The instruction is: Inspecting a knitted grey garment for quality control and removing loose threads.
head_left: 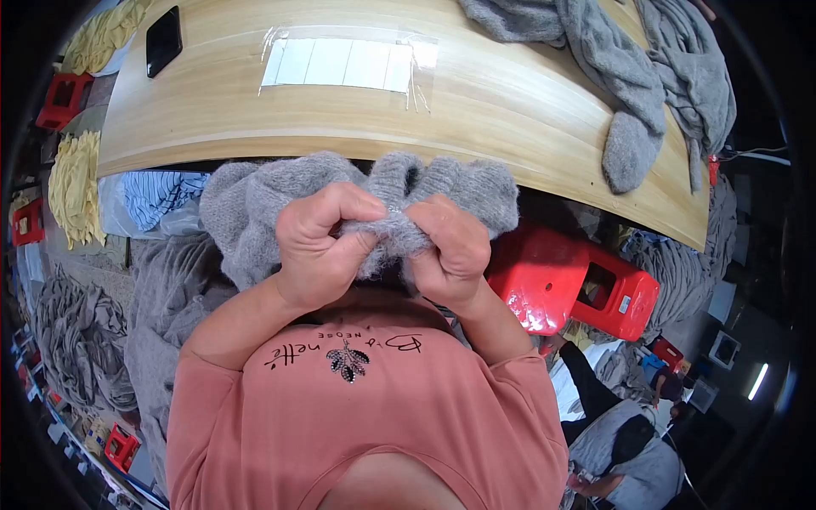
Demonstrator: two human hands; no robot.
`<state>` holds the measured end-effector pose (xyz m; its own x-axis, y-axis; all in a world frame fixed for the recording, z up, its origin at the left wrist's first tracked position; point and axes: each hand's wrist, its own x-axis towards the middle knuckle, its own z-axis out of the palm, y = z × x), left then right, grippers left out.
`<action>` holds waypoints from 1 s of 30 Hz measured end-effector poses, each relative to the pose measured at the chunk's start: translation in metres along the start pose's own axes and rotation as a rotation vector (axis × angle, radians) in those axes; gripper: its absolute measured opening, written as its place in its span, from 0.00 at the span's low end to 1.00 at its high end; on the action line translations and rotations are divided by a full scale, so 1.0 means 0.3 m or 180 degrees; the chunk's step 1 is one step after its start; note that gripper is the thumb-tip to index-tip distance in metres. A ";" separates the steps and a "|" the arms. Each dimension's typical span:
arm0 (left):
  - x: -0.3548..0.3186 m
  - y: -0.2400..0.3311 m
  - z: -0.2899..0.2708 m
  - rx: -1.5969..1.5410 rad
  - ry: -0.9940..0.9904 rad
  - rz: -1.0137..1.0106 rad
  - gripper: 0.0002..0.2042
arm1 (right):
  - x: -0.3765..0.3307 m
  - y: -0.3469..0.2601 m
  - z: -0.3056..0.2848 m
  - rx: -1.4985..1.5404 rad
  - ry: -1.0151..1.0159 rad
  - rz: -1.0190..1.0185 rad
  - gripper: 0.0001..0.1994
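Note:
A fuzzy grey knit garment lies bunched in front of my chest, along the near edge of the wooden table. My left hand pinches a fold of it between thumb and fingers. Close beside it, my right hand grips the same knit, fingers curled and thumb pressed in. A short stretch of the knit shows between the two hands, which nearly meet. Ribbed parts of the garment stand up just beyond my fingers.
On the table lie a black phone, a taped-down white paper strip and more grey knits at far right. Red stools stand to my right. Grey piles and yellow knits lie left. Another person sits lower right.

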<state>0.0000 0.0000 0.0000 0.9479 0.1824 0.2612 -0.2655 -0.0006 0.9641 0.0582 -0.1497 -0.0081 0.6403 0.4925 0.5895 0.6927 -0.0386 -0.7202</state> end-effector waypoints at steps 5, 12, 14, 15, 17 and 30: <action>0.023 0.015 -0.005 0.0696 -0.0090 0.0857 0.10 | 0.020 -0.004 -0.001 0.0205 -0.0035 -0.0100 0.10; 0.014 0.028 -0.002 0.0791 -0.0220 0.0755 0.11 | -0.001 -0.017 -0.032 -0.0256 -0.0232 -0.0120 0.11; 0.013 0.026 -0.008 0.0839 -0.0515 0.0906 0.10 | -0.007 -0.015 -0.039 -0.0216 -0.0249 -0.0101 0.11; 0.013 0.028 -0.007 0.0841 -0.0516 0.0892 0.10 | -0.011 -0.013 -0.037 -0.0207 -0.0251 -0.0090 0.11; 0.023 0.034 -0.002 0.1081 -0.0651 0.1116 0.11 | -0.016 -0.005 -0.032 -0.0022 -0.0126 -0.0110 0.12; 0.081 0.024 0.012 0.1145 -0.0291 0.1204 0.14 | -0.006 0.006 0.011 -0.0471 0.0487 -0.0188 0.12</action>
<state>0.0218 0.0008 0.0135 0.8132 0.0176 0.5817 -0.5301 -0.3899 0.7530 0.0572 -0.1476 -0.0117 0.6321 0.3605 0.6859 0.7645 -0.1462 -0.6278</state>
